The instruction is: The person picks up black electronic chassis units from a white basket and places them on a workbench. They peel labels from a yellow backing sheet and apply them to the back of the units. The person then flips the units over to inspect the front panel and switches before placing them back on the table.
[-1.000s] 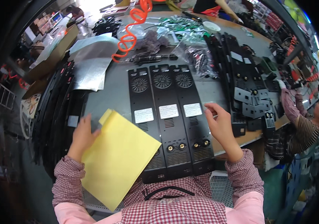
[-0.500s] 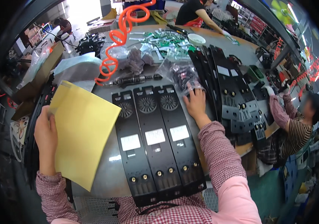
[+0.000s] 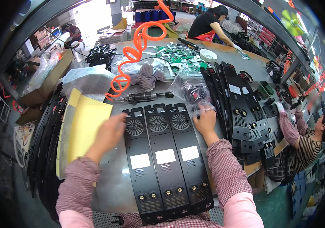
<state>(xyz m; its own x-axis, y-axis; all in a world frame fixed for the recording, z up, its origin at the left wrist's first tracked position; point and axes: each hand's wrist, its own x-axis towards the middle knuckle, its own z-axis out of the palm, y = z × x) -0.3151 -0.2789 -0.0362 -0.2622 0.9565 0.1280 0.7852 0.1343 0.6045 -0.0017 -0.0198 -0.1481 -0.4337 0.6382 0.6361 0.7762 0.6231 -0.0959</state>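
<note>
Three black panels [image 3: 161,138] in line, every label [image 3: 165,155] on

They lie between left hand [image 3: 108,132] and right hand [image 3: 207,121], brass fittings [image 3: 168,192] in; beyond the latter, a plastic bag [image 3: 176,86] still holds dark parts [image 3: 196,93]. Right reaches forward, fingers on plastic (pinching? can't tell). Left, blurred, slants inward beside yellow sheets [image 3: 88,117], grip unclear.
</note>
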